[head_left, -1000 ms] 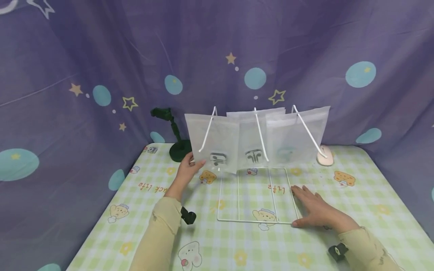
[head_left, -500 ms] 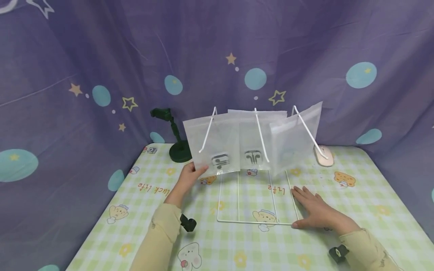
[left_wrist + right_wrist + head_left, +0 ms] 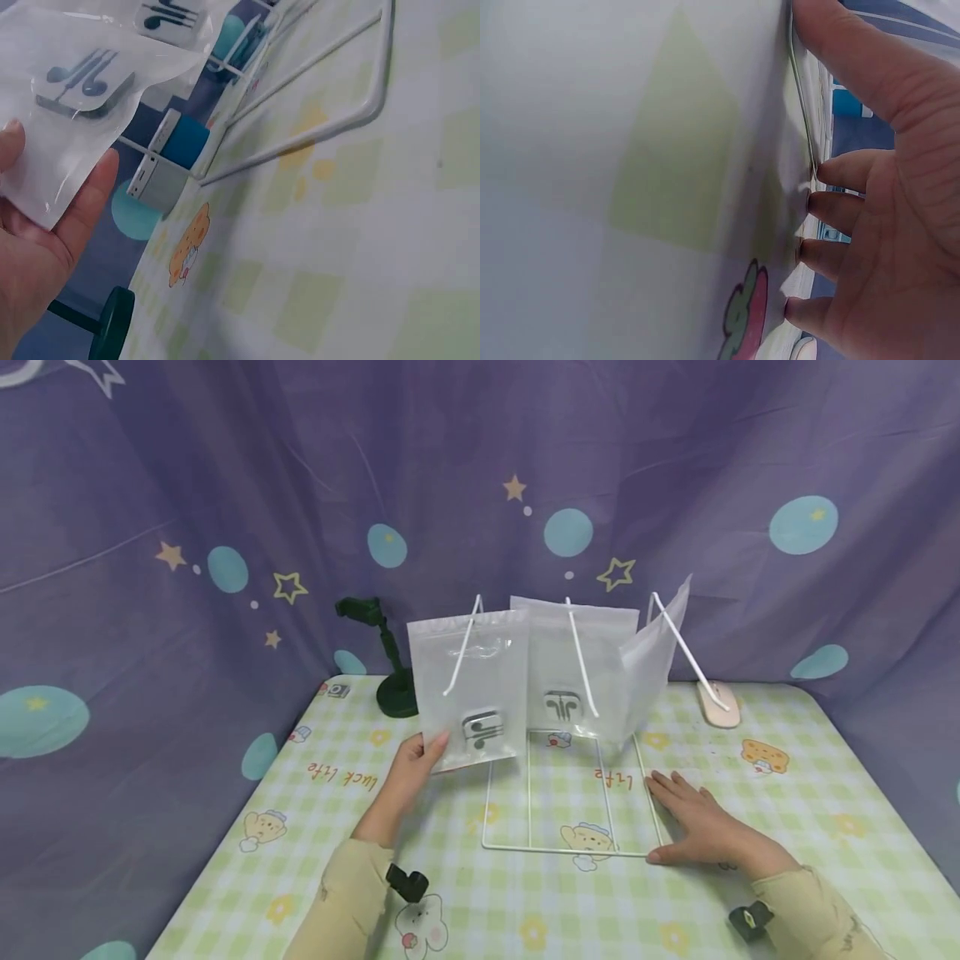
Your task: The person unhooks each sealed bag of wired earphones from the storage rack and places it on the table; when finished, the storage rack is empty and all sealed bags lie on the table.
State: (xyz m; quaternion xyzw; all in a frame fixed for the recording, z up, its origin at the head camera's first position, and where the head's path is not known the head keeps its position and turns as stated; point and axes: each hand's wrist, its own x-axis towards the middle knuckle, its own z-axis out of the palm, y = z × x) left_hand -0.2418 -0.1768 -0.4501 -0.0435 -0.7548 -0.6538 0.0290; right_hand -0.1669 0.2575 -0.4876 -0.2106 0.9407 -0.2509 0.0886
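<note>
My left hand (image 3: 408,767) pinches the lower left corner of a translucent zip bag (image 3: 442,660) that hangs on the left hook (image 3: 459,656) of a white wire rack. A white earphone case (image 3: 482,728) shows low in this bag; the left wrist view gives the earphones (image 3: 86,84) up close. A second bag (image 3: 551,647) with earphones (image 3: 562,705) hangs from the middle hook. On the right hook, a third bag (image 3: 654,668) is turned nearly edge-on. My right hand (image 3: 701,822) spreads its fingers on the table, thumb and fingertips along the right bar of the rack's base (image 3: 566,851).
A dark green stand (image 3: 396,693) is behind the left hand. At the back right lies a pale pink mouse (image 3: 720,706). Blue-and-white box-like things (image 3: 176,146) show behind the bags in the left wrist view. A purple curtain (image 3: 450,460) closes off the back.
My left hand has drawn the left bag's lower corner toward me and down, and the bag faces me more. The right bag has swung edge-on. My right hand has stayed put.
</note>
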